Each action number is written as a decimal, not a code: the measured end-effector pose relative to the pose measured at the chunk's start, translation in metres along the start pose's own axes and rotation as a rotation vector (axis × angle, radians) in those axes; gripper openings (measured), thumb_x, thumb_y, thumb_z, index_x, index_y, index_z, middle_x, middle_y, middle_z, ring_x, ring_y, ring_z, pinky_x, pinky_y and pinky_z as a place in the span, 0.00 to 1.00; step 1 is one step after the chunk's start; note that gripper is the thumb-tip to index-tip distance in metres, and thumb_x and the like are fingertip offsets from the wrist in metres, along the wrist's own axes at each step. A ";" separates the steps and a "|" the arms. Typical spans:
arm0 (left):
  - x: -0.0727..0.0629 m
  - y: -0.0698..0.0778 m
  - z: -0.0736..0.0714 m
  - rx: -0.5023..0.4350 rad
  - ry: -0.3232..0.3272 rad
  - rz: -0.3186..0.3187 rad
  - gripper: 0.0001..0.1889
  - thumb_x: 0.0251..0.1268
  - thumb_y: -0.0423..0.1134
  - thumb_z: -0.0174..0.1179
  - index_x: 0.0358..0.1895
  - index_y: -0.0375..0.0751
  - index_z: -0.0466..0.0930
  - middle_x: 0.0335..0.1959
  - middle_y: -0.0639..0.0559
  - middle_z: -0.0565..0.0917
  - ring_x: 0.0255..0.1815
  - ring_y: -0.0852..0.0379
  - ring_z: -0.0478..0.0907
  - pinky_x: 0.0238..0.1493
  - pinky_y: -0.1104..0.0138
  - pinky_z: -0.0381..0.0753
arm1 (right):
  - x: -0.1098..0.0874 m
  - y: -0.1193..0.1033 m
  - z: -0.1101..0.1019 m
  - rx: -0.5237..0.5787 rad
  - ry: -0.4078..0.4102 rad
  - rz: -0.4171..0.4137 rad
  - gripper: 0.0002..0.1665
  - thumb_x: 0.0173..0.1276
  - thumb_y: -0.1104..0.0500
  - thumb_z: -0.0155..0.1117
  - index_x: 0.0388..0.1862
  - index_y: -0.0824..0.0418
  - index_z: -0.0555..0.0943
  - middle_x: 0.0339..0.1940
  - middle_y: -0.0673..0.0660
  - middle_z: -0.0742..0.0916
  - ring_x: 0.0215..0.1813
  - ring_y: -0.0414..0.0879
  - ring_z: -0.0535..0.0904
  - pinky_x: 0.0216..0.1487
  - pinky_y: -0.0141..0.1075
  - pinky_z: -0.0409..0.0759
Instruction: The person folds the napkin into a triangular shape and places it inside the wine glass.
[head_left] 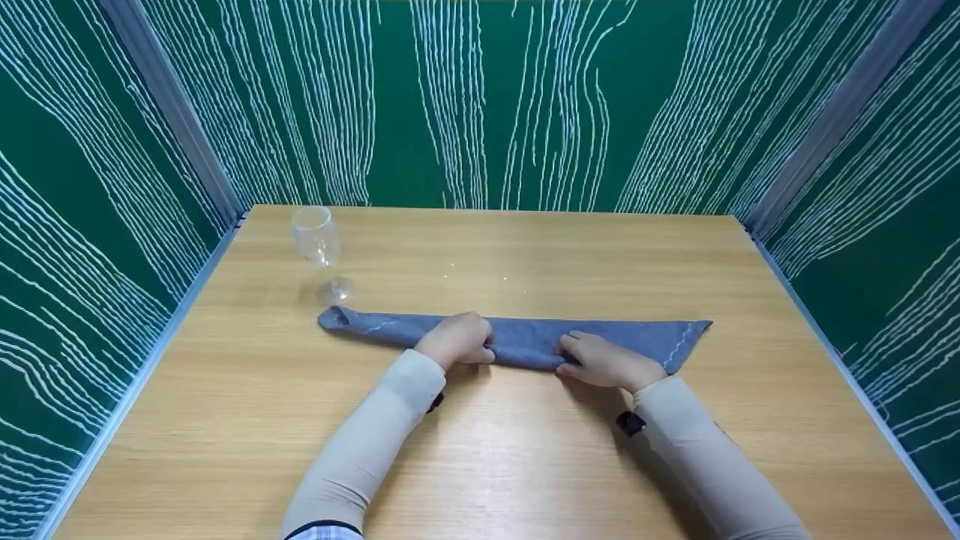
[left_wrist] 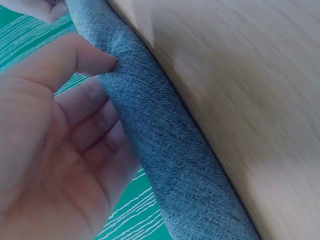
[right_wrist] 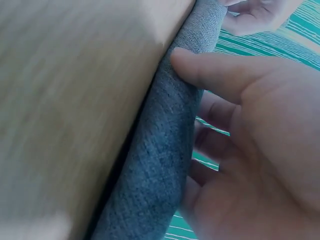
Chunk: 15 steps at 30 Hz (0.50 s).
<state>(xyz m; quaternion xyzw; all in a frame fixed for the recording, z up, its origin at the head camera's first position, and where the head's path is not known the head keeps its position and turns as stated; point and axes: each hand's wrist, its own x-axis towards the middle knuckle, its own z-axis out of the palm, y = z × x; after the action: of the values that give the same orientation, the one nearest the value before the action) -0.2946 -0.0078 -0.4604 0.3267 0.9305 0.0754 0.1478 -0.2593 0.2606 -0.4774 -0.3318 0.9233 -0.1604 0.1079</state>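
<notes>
A blue-grey cloth (head_left: 525,341) lies across the table in a long, narrow strip, rolled along its near side. Its left end is a small open coil, while the right end flares to a flat point with a pale stitched line. My left hand (head_left: 459,339) grips the roll just left of the middle; in the left wrist view its thumb presses on the cloth (left_wrist: 155,120) with the fingers behind. To the right, my right hand (head_left: 606,361) pinches the same roll, thumb on the near face of the cloth (right_wrist: 160,125) in the right wrist view.
A clear stemmed glass (head_left: 316,240) stands upright at the back left, its foot close behind the cloth's left end. Small white specks (head_left: 505,279) dot the wooden table (head_left: 480,465) beyond the cloth. Green panels with white lines (head_left: 495,105) enclose the back and sides.
</notes>
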 end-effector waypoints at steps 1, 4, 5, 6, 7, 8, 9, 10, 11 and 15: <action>0.000 0.000 0.000 -0.007 0.000 -0.003 0.17 0.67 0.39 0.60 0.20 0.47 0.66 0.17 0.56 0.60 0.21 0.58 0.57 0.26 0.66 0.56 | 0.001 0.000 -0.001 -0.006 -0.003 -0.002 0.09 0.74 0.59 0.63 0.46 0.64 0.78 0.40 0.54 0.79 0.42 0.49 0.76 0.44 0.47 0.77; -0.001 0.001 0.001 -0.028 0.007 -0.016 0.19 0.67 0.38 0.60 0.19 0.47 0.63 0.17 0.56 0.57 0.20 0.59 0.55 0.26 0.66 0.55 | 0.003 0.001 -0.004 -0.012 -0.015 0.000 0.11 0.74 0.60 0.61 0.48 0.66 0.80 0.40 0.55 0.78 0.43 0.51 0.76 0.45 0.48 0.78; -0.001 0.001 0.001 -0.038 0.006 -0.022 0.19 0.67 0.37 0.59 0.19 0.47 0.62 0.17 0.56 0.56 0.19 0.58 0.54 0.26 0.66 0.55 | 0.004 0.001 -0.004 -0.012 -0.019 0.002 0.11 0.75 0.59 0.61 0.49 0.66 0.81 0.41 0.55 0.79 0.43 0.51 0.77 0.46 0.49 0.78; -0.001 0.001 0.002 -0.041 0.007 -0.027 0.20 0.67 0.37 0.59 0.19 0.47 0.61 0.17 0.56 0.55 0.19 0.58 0.53 0.26 0.65 0.55 | 0.004 0.002 -0.005 -0.012 -0.025 0.006 0.12 0.75 0.59 0.61 0.49 0.66 0.81 0.42 0.56 0.79 0.45 0.52 0.77 0.47 0.49 0.78; -0.002 0.002 0.002 -0.040 0.008 -0.032 0.20 0.67 0.37 0.59 0.19 0.47 0.61 0.16 0.56 0.55 0.19 0.59 0.53 0.25 0.66 0.56 | 0.005 0.003 -0.006 -0.010 -0.036 0.013 0.12 0.75 0.58 0.61 0.49 0.66 0.82 0.42 0.56 0.80 0.46 0.53 0.77 0.49 0.50 0.77; -0.002 0.002 0.003 -0.040 0.008 -0.035 0.20 0.67 0.37 0.59 0.19 0.47 0.60 0.16 0.56 0.55 0.19 0.59 0.53 0.25 0.66 0.56 | 0.006 0.004 -0.007 -0.005 -0.047 0.019 0.12 0.75 0.58 0.61 0.49 0.65 0.82 0.43 0.56 0.80 0.47 0.54 0.76 0.50 0.51 0.76; -0.002 0.003 0.003 -0.035 0.008 -0.036 0.20 0.67 0.36 0.59 0.19 0.47 0.60 0.16 0.56 0.56 0.19 0.59 0.54 0.26 0.66 0.58 | 0.007 0.006 -0.008 -0.003 -0.057 0.022 0.12 0.75 0.57 0.61 0.48 0.65 0.82 0.43 0.57 0.81 0.47 0.54 0.77 0.51 0.51 0.76; -0.002 0.003 0.003 -0.030 0.010 -0.036 0.19 0.66 0.36 0.59 0.19 0.47 0.61 0.16 0.56 0.58 0.19 0.59 0.55 0.26 0.66 0.59 | 0.008 0.007 -0.009 0.004 -0.068 0.026 0.12 0.75 0.56 0.60 0.48 0.65 0.82 0.44 0.57 0.81 0.48 0.55 0.77 0.52 0.52 0.76; -0.002 0.003 0.004 -0.023 0.011 -0.036 0.19 0.66 0.36 0.59 0.19 0.47 0.62 0.16 0.55 0.60 0.19 0.58 0.57 0.26 0.66 0.61 | 0.009 0.009 -0.010 0.017 -0.083 0.031 0.13 0.76 0.56 0.60 0.47 0.64 0.82 0.44 0.57 0.82 0.48 0.55 0.77 0.52 0.52 0.76; -0.001 0.003 0.006 0.001 0.025 -0.037 0.16 0.67 0.36 0.58 0.19 0.46 0.70 0.16 0.55 0.69 0.20 0.58 0.65 0.29 0.66 0.68 | 0.012 0.015 -0.014 0.119 -0.148 0.095 0.17 0.76 0.52 0.58 0.52 0.62 0.82 0.50 0.59 0.84 0.53 0.55 0.78 0.57 0.54 0.75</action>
<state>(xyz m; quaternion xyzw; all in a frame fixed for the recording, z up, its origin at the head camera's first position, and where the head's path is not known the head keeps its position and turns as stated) -0.2902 -0.0059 -0.4652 0.3087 0.9380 0.0764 0.1376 -0.2815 0.2667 -0.4713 -0.2918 0.9163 -0.1849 0.2026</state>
